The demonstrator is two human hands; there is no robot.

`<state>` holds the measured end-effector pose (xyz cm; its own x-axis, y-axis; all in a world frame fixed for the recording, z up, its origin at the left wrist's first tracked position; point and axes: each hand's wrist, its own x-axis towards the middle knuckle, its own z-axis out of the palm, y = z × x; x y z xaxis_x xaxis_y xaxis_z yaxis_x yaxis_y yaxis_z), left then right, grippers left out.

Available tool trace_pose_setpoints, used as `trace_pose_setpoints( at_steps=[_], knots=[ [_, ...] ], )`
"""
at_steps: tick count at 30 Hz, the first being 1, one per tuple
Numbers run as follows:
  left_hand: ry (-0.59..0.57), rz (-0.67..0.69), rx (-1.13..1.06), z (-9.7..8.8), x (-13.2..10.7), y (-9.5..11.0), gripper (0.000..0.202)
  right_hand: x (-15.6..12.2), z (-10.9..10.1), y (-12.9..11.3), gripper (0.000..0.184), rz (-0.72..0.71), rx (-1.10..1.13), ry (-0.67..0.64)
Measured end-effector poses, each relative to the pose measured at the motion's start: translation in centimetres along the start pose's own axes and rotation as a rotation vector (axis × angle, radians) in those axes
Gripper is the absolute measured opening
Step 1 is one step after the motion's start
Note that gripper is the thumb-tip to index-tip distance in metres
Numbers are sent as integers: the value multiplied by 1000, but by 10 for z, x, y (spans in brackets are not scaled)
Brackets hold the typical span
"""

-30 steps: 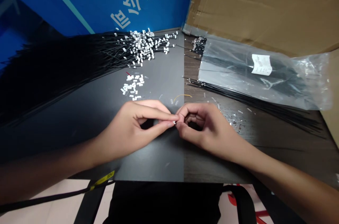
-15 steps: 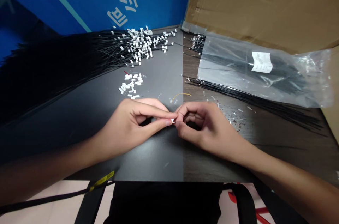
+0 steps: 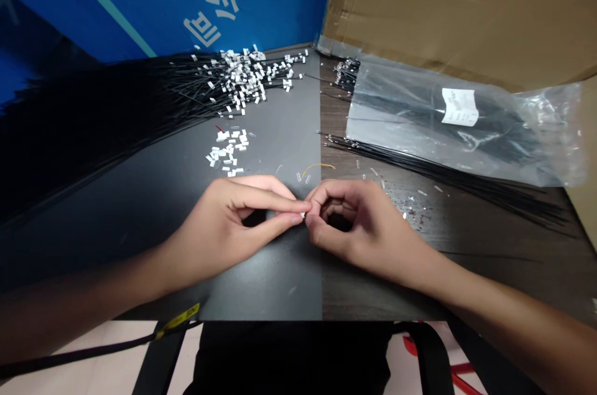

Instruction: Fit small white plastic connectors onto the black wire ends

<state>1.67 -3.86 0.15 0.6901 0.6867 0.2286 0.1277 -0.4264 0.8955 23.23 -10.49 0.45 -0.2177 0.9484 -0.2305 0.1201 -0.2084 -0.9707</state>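
Note:
My left hand (image 3: 242, 211) pinches a tiny white plastic connector (image 3: 303, 215) between thumb and forefinger, mostly covered by the fingertips. Against it, the thumb and forefinger of my right hand (image 3: 359, 218) are closed, and both hands' fingertips touch. A thin black wire (image 3: 489, 256) trails from behind my right wrist; its front part is hidden by the hand. Beyond my left hand lies a small heap of loose white connectors (image 3: 228, 149). A short yellow wire (image 3: 319, 165) and small clear tube pieces (image 3: 308, 179) lie just past my fingertips.
A large bundle of black wires (image 3: 116, 96) with white connectors on its ends fills the back left. At right are a clear bag (image 3: 410, 115) of black wires and a loose wire bundle (image 3: 443, 174). Blue panel (image 3: 280, 3) and cardboard (image 3: 466, 9) stand behind. Tiny scraps (image 3: 413, 205) are scattered.
Both hands keep their pinch at almost the same spot. The fingertips have shifted very slightly, and a little less of the white connector shows. The whole view has moved a touch.

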Motion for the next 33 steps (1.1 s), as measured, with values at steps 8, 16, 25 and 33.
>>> trace_pose_setpoints(
  at_steps=[8,16,25,33],
  knots=[
    [14,154,127,3,-7,2,28,1,-1,1,9,6,13,-9],
    [16,135,143,1,-7,2,22,2,-1,0,9,-11,37,-35],
    [19,120,132,3,-8,7,28,-1,-1,-1,9,18,34,-28],
    [13,151,138,4,-9,5,31,1,-1,2,11,-4,54,-34]
  ],
)
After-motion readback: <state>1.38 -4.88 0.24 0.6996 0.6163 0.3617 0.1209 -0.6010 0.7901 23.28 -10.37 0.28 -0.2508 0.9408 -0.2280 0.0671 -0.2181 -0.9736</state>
